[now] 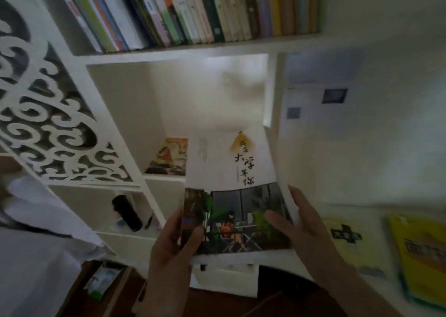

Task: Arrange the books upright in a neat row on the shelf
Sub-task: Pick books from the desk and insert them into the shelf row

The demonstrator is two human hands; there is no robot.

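While both hands, the left hand [177,239] and right hand [298,222], hold the big book [231,193] by its sides just below the shelf [193,49], it seems ready to join the row of books [193,10] standing up there.

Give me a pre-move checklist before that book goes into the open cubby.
1. Both hands on the book: left hand grips the spine edge, right hand holds the right edge. Ok.
2. Open cubby has free space. Ok.
3. Picture book lying flat inside, in the way. Not ok.
4. Held book upright: tilted. Not ok.
5. Top-shelf row neat: left books lean. Not ok.
6. Yellow books on the desk not yet shelved. Not ok.
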